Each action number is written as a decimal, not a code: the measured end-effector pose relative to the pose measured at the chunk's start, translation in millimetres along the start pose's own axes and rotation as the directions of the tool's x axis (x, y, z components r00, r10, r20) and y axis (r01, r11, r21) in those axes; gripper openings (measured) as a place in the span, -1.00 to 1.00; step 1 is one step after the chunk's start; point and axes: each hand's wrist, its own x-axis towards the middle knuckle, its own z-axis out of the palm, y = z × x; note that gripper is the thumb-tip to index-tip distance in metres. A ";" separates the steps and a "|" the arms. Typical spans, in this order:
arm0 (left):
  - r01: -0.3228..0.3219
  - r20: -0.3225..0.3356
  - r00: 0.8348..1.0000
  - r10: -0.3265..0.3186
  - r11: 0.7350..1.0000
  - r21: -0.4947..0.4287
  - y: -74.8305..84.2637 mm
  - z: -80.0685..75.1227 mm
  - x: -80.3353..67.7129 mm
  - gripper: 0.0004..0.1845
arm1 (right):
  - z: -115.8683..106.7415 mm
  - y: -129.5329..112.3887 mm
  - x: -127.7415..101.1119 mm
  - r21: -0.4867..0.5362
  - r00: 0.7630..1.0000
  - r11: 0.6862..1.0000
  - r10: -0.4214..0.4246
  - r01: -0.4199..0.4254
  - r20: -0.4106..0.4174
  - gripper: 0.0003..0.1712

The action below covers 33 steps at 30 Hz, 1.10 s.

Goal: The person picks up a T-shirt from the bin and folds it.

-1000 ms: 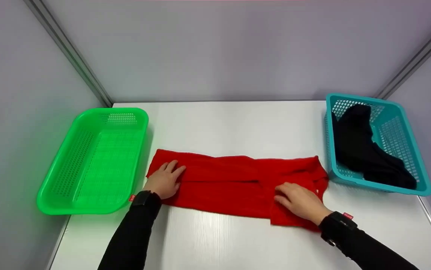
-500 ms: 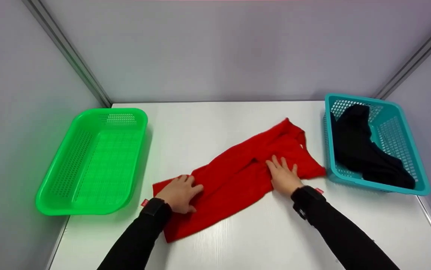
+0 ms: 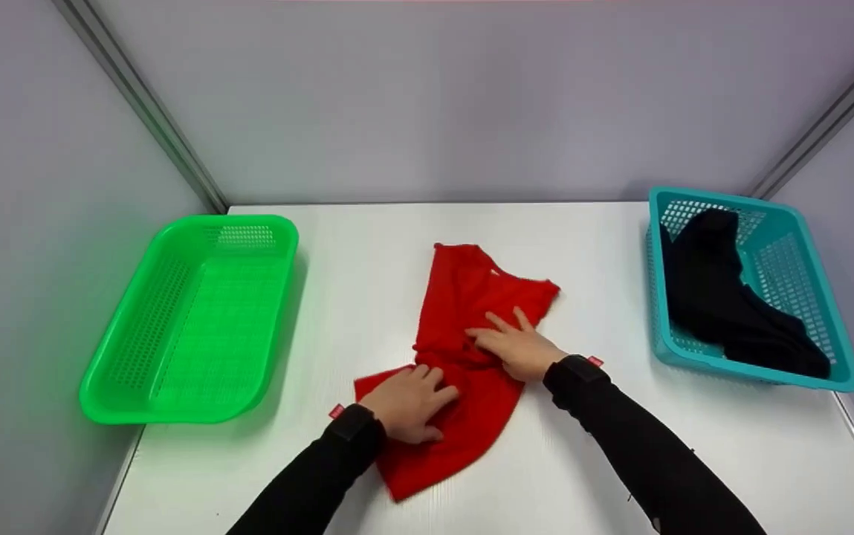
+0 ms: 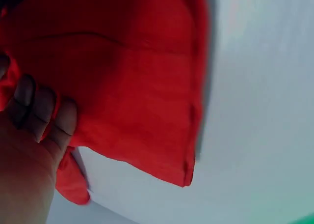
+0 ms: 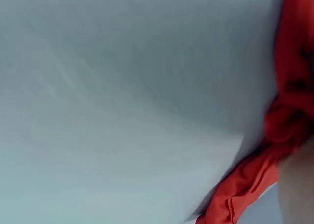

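Left hand (image 3: 408,401) flat, fingers relaxed, pressing near end of red cloth (image 3: 471,312). Right hand (image 3: 519,345) flat too, fingers spread on cloth's middle. Cloth lies mid-table (image 3: 397,253), toward front edge. Green basket (image 3: 196,312) at left edge, teal basket (image 3: 813,282) with black garment (image 3: 716,297) at right edge.

**Where your three cameras look**

Your head camera looks forward and down over the whole bench (image 3: 620,461). Your left wrist camera sits very near the red cloth (image 4: 132,81), looking past your fingers (image 4: 44,108). Your right wrist camera skims the bench; all three share that cloth.
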 end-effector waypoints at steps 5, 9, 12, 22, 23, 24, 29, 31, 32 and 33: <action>-0.060 -0.048 0.997 0.058 0.997 -0.057 12.1 9.1 16.9 -0.20 | 0.5 6.2 4.1 -0.234 0.911 0.890 0.339 -0.391 -0.234 -0.44; 0.009 0.064 0.998 -0.007 1.000 -0.023 18.9 15.5 27.5 -0.21 | -2.2 5.3 2.6 -0.131 0.819 0.825 0.501 -0.550 -0.281 -0.29; 0.112 0.093 0.990 -0.110 0.994 -0.016 18.6 16.1 35.7 -0.24 | -3.2 -2.6 -0.8 -0.084 0.856 0.878 0.433 -0.472 -0.283 -0.29; 0.408 0.067 0.913 -0.403 0.905 -0.116 1.1 23.4 77.6 -0.31 | 12.3 -36.4 -5.2 -0.060 0.921 0.961 0.241 -0.271 -0.305 -0.46; 0.433 0.060 0.901 -0.429 0.893 -0.120 1.3 24.4 81.4 -0.31 | 13.7 -38.0 -4.8 -0.059 0.924 0.962 0.236 -0.265 -0.300 -0.46; 0.449 0.048 0.893 -0.447 0.885 -0.123 1.9 24.7 84.1 -0.30 | 15.2 -39.4 -4.9 -0.054 0.927 0.964 0.235 -0.261 -0.292 -0.46; 0.345 -0.056 0.929 -0.367 0.909 -0.232 -1.2 20.3 73.1 -0.12 | 23.5 -37.7 -12.8 -0.106 0.938 0.957 0.236 -0.269 -0.252 -0.37; 0.248 -0.108 0.950 -0.292 0.921 -0.302 -7.1 17.4 58.1 -0.10 | 25.6 -34.6 -18.7 -0.142 0.940 0.952 0.228 -0.270 -0.253 -0.36; 0.204 -0.122 0.959 -0.255 0.924 -0.323 -10.8 16.0 49.4 -0.12 | 26.6 -32.6 -21.6 -0.156 0.941 0.951 0.222 -0.267 -0.256 -0.37; 0.173 -0.134 0.965 -0.227 0.929 -0.328 -14.4 15.8 40.5 -0.16 | 26.9 -30.8 -24.4 -0.166 0.940 0.952 0.208 -0.258 -0.269 -0.39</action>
